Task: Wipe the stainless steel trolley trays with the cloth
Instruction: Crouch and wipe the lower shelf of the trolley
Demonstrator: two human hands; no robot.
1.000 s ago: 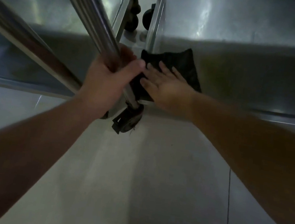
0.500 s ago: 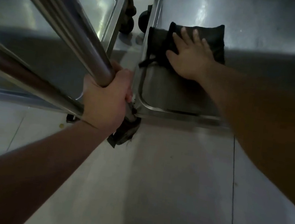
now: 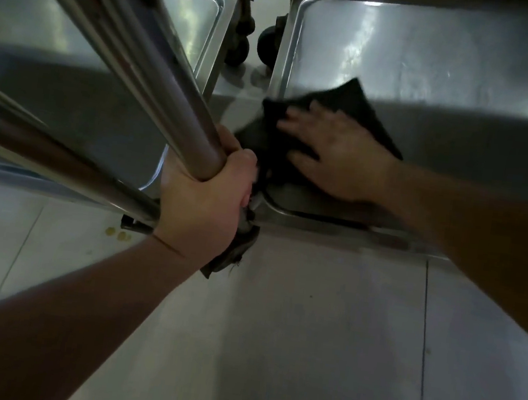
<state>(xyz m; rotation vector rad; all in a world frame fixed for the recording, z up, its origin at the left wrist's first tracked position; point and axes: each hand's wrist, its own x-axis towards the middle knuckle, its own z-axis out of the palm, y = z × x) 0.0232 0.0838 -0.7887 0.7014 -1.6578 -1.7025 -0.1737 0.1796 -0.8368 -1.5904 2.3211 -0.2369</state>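
A dark cloth (image 3: pixel 360 112) lies on the low stainless steel tray (image 3: pixel 454 73) of the right trolley, near its front left corner. My right hand (image 3: pixel 335 152) presses flat on the cloth with fingers spread and pointing left. My left hand (image 3: pixel 204 199) grips the trolley's upright steel post (image 3: pixel 156 87) just above the tray corner. Part of the cloth spills over the tray's left rim beside my left hand.
A second trolley's low tray (image 3: pixel 185 20) stands to the left, with slanted steel tubes (image 3: pixel 45 153) crossing in front. Black caster wheels (image 3: pixel 268 44) sit between the two trolleys; another caster (image 3: pixel 232 255) is under my left hand. Pale tiled floor (image 3: pixel 305 338) fills the foreground.
My right hand has pulled the cloth back from farther up the tray toward the front left corner. My left hand keeps its grip on the post.
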